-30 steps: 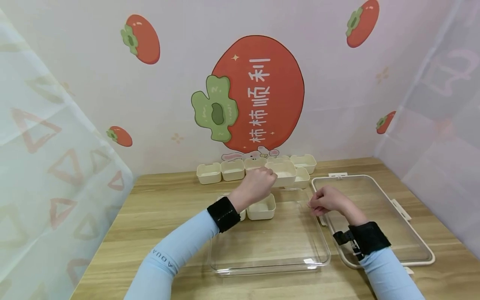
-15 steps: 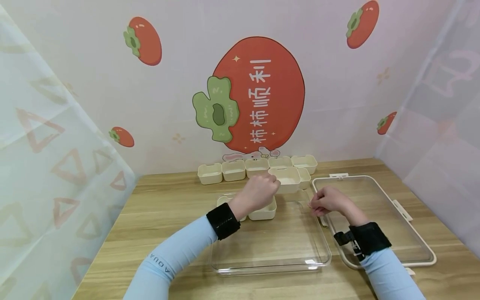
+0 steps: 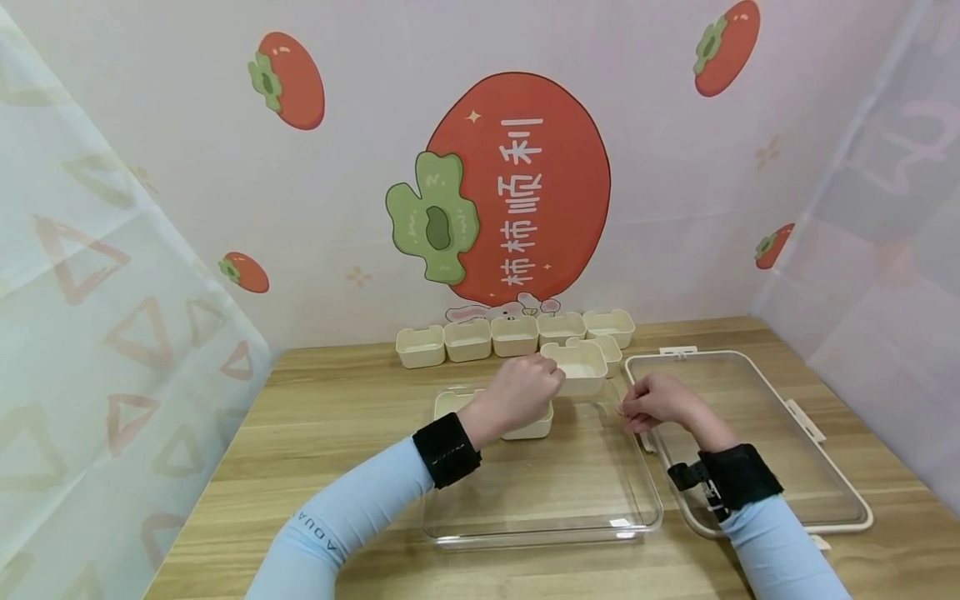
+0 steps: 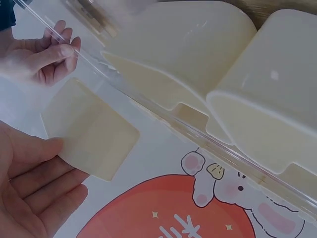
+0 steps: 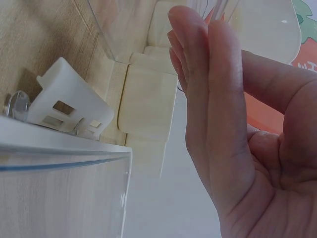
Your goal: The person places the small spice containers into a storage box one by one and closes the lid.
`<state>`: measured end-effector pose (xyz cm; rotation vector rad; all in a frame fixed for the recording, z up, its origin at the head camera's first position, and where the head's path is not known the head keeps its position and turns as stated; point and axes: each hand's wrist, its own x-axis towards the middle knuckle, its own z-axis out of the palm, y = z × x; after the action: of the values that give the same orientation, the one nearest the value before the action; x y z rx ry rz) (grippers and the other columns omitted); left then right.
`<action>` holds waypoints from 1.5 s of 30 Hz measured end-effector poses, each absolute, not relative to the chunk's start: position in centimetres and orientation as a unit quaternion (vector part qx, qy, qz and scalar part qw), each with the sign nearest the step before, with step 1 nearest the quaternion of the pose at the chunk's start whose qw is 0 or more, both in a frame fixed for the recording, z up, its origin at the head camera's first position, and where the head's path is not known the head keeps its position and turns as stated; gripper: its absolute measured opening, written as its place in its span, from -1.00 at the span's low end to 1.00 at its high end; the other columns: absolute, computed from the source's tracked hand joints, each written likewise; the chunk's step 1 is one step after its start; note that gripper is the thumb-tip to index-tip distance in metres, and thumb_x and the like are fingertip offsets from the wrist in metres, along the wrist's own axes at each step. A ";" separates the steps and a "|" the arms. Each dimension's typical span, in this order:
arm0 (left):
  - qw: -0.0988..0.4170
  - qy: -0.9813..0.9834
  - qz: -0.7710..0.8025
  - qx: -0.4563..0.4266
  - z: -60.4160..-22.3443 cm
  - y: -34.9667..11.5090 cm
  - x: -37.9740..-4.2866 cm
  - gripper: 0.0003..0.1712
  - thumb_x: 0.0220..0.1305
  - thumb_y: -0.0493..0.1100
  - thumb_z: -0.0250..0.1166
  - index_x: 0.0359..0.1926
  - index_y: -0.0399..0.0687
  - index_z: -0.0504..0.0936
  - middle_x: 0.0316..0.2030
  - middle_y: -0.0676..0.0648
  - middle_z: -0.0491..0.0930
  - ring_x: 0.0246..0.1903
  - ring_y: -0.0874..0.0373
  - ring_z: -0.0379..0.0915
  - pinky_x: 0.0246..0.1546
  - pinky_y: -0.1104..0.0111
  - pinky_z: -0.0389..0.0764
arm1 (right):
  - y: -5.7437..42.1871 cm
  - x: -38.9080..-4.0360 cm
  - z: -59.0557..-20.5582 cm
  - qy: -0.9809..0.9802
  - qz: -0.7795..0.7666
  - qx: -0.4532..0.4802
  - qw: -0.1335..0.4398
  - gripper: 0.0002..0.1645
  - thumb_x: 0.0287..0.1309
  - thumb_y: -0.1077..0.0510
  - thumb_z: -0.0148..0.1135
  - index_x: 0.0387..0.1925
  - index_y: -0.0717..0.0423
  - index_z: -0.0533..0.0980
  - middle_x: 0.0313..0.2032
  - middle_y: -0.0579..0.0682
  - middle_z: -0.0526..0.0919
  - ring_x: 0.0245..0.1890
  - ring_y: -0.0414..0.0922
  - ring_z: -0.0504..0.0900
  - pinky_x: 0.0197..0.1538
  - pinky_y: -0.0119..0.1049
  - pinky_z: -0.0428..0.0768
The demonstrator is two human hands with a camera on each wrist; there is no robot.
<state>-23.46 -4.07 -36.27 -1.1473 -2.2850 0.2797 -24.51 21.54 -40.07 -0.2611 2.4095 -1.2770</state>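
Note:
My left hand (image 3: 520,390) pinches a small cream bin (image 3: 576,367) by its left wall, holding it over the back right part of a clear plastic box (image 3: 525,535). The left wrist view shows the thumb on one side of the bin wall (image 4: 94,129) and the fingers on the other. At the box's right side, my right hand (image 3: 656,402) pinches the rim between thumb and fingers. Two more cream bins (image 3: 531,427) sit inside the box at its back left, partly hidden behind my left hand and wrist.
A row of several cream bins (image 3: 468,342) stands along the wall at the back of the wooden table (image 3: 322,433). One more bin (image 3: 609,354) is in front of the row's right end. To the right lies a clear lid (image 3: 757,433) with a white rim and clips.
My left hand has moved a little right and towards me, bringing the bin lower over the box. My right hand stays at the box rim.

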 end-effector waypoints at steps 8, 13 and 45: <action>0.267 -0.853 0.106 -0.435 -36.3 -3.7 -23.0 -0.81 0.11 -0.30 0.15 -0.39 0.01 0.68 -0.44 0.07 0.63 -0.41 0.21 0.55 -0.48 0.42 0.55 | 21.6 -24.6 -40.1 0.863 -0.455 -0.093 0.198 -0.72 0.18 0.28 0.16 -0.28 0.55 0.52 -0.51 0.11 0.69 -0.55 -0.21 0.67 -0.38 -0.29 0.67; 0.262 -0.852 0.108 -0.441 -36.5 -3.6 -22.7 -0.84 0.09 -0.29 0.18 -0.40 0.02 0.66 -0.44 0.08 0.61 -0.40 0.21 0.54 -0.45 0.41 0.56 | 21.6 -24.5 -40.0 0.865 -0.452 -0.095 0.197 -0.73 0.18 0.28 0.16 -0.29 0.54 0.53 -0.51 0.10 0.69 -0.55 -0.21 0.67 -0.37 -0.27 0.67; 0.236 -0.851 0.123 -0.452 -37.8 -2.7 -22.3 -0.90 0.07 -0.24 0.23 -0.45 0.06 0.65 -0.52 0.11 0.57 -0.51 0.27 0.49 -0.58 0.46 0.49 | 21.6 -24.5 -40.1 0.862 -0.457 -0.099 0.195 -0.74 0.18 0.29 0.16 -0.30 0.54 0.53 -0.55 0.04 0.68 -0.55 -0.20 0.67 -0.33 -0.21 0.68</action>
<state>-22.34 -2.68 -37.77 -1.2403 -2.3338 0.3376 -24.53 21.56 -40.10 -0.2776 2.4164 -1.2821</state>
